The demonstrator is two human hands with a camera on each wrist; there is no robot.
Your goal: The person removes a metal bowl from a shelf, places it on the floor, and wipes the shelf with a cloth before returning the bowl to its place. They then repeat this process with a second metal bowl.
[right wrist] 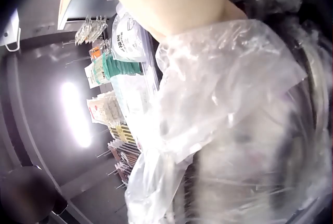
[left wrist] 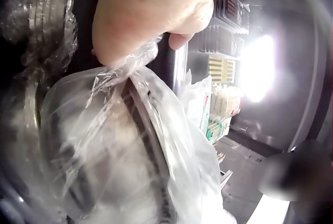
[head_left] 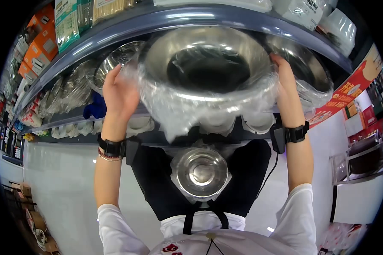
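A large stainless steel basin (head_left: 208, 95) in loose clear plastic film is held up before the shelf, tilted so its inside faces me. At its left side my left hand (head_left: 120, 95) grips the edge; in the left wrist view, bunched film (left wrist: 140, 55) comes out from under its fingers. My right hand (head_left: 286, 78) holds the opposite edge, its fingertips at the rim. Film hides most of that grip in the right wrist view. A smaller steel bowl (head_left: 201, 173), also in plastic, sits between my thighs.
Wrapped steel basins (head_left: 306, 68) stand on the shelf to the right, with more wrapped steelware (head_left: 76, 85) on the left. The upper shelf edge (head_left: 191, 19) curves close above the basin. Wrapped white bowls (head_left: 217, 123) line the lower shelf.
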